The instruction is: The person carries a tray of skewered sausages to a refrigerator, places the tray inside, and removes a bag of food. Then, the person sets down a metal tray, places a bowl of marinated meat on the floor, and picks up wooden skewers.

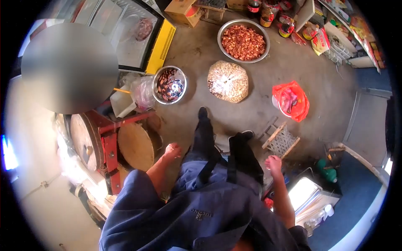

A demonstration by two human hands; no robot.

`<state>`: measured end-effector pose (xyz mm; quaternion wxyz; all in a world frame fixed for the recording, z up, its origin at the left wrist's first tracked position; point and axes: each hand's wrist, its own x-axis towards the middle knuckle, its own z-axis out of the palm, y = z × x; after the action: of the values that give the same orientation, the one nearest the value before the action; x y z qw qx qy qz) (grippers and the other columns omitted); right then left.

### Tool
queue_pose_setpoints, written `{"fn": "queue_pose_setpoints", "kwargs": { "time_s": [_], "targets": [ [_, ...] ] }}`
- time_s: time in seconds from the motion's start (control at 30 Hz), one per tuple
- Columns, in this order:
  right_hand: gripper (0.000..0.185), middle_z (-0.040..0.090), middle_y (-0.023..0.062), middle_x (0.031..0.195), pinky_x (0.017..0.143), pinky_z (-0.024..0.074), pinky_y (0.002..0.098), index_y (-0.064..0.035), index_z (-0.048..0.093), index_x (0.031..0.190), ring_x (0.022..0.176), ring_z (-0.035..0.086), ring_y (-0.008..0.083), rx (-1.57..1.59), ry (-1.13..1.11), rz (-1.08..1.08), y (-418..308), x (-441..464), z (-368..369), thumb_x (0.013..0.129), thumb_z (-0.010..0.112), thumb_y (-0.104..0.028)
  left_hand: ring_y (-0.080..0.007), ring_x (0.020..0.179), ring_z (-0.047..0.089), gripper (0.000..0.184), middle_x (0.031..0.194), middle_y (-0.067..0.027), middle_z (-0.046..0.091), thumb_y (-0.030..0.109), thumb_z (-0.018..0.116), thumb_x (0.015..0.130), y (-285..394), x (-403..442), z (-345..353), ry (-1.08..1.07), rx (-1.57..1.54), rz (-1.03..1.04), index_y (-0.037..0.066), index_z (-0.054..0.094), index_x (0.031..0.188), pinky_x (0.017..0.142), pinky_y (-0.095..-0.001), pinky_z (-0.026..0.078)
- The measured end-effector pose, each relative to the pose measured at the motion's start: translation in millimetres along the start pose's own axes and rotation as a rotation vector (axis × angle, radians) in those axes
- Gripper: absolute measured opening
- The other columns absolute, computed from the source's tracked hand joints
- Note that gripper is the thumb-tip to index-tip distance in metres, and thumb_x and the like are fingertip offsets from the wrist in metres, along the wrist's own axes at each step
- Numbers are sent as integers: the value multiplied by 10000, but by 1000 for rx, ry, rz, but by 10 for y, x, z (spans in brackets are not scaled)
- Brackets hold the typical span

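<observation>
My left hand [173,150] hangs at my left side with the fingers curled in, and nothing shows in it. Close to it is a round wooden board [135,146] by a red metal frame [110,155]. On the other side, my right hand [273,164] is also curled, holding nothing that I can see. A small stool with a woven seat [283,140] stands just ahead of it. Past my feet, a filled clear plastic bag [228,75] of pale pieces lies on the floor. Neither hand touches any of these.
Ahead is a wide metal basin [220,47] of reddish pieces. A smaller metal bowl [156,94] holds dark liquid with pieces in it. To the right stands a bucket lined with a red bag [302,109]. Bottles [268,17] line the back; a glass-topped freezer [161,46] is left.
</observation>
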<state>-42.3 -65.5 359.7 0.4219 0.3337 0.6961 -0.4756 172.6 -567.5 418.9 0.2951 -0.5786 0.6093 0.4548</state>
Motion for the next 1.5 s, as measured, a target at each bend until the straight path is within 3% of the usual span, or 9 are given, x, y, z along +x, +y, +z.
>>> {"fn": "queue_pose_setpoints", "kwargs": {
  "time_s": [0.27,0.37,0.53,0.57,0.77,1.03,1.27,1.4,1.5],
  "targets": [
    [137,613,62,723,399,430,272,-62,591,983,539,591,152,85,69,28,-362,373,445,865,591,-131,-157,525,592,163,658,-62,608,164,595,813,47,975,-855,30,-58,162,20,648,869,471,-293,490],
    [207,654,78,788,491,518,336,-67,584,1045,615,648,184,53,53,-58,-582,365,1195,872,575,-180,-151,647,626,190,768,-57,642,152,626,834,-64,1557,-1364,-28,-117,168,47,643,992,522,-295,514],
    [221,666,71,858,581,536,279,-62,613,1059,720,661,159,59,-144,-21,-1250,-145,3381,889,605,-203,-146,572,599,147,764,-50,647,176,614,872,-152,2190,-2273,-57,-278,109,69,615,973,485,-292,481],
    [194,660,60,858,574,529,271,-64,618,1044,719,657,151,-50,-208,-34,-1408,-239,3822,889,602,-180,-123,498,536,89,604,-40,579,134,588,838,-87,2234,-2371,-4,-354,69,56,631,847,411,-271,405],
    [160,656,58,807,638,521,271,-58,617,1010,675,657,145,-322,-462,-400,-2258,-566,5354,911,561,-170,-120,493,538,42,618,-33,563,93,569,819,-181,2666,-2850,-80,-329,79,60,594,814,398,-254,381],
    [191,640,73,855,506,500,259,-50,594,1048,680,640,153,-278,-368,-63,-2065,1179,5660,921,550,-184,-123,583,556,205,782,-32,571,112,571,859,-408,3996,-2835,5,-563,204,54,554,1055,478,-252,422],
    [193,621,25,798,531,454,242,-44,617,976,688,602,95,-326,-266,-234,-2074,2607,6217,891,561,-208,-167,813,579,333,981,-50,589,283,512,925,-940,6068,-2824,213,-511,126,117,514,1215,620,-326,460],
    [417,662,140,964,775,481,358,-44,602,1094,889,633,255,-636,-158,-496,-1916,3441,6734,856,545,-382,-150,768,538,422,842,-65,565,249,589,831,-1163,6878,-2658,338,-433,246,36,504,1185,634,-337,444],
    [491,642,181,1055,868,441,403,-60,588,1136,987,602,334,-712,-138,-521,-2064,3560,7266,848,509,-451,-175,764,530,438,867,-91,587,283,596,832,-483,6631,-2689,494,-323,6,20,516,1173,673,-348,444]
  ]
}}
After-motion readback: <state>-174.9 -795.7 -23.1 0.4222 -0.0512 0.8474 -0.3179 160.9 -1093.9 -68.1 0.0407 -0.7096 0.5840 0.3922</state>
